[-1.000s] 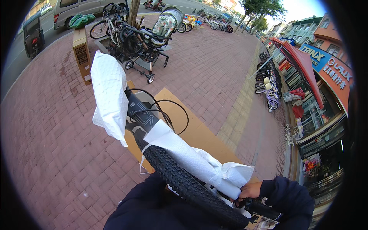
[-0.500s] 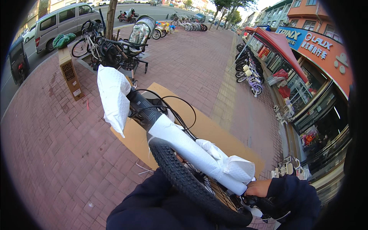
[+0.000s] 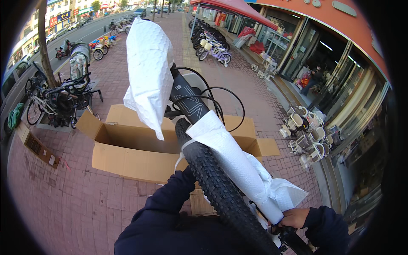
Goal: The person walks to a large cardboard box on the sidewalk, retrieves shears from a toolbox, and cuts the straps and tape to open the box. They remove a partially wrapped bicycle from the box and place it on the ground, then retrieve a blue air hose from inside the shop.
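Note:
A partly wrapped bicycle (image 3: 231,159) is held slanting in front of me, its tube in white foam sheet. A black knobby tyre (image 3: 216,178) lies alongside the tube, on my side. White wrap (image 3: 148,63) also covers the upper end, near a dark grey printed part and looped black cables (image 3: 231,100). My right hand (image 3: 293,217) is closed around the bicycle at the wrapped tube's lower end. My left forearm (image 3: 170,195) reaches behind the tyre, which hides the fingers of that hand. Below and beyond the bicycle stands an open cardboard box (image 3: 123,159), flaps spread.
At the left are a stroller (image 3: 78,72), parked bicycles and a narrow carton (image 3: 38,146). White child seats (image 3: 312,131) stand by the shop steps on the right. Farther off are a row of bikes (image 3: 212,44) and a red canopy (image 3: 238,10). A person (image 3: 314,78) is at the shop doorway.
My view has swung right, so the street things sit farther left. The cardboard box's open top now shows beneath the bicycle. My right hand keeps its hold.

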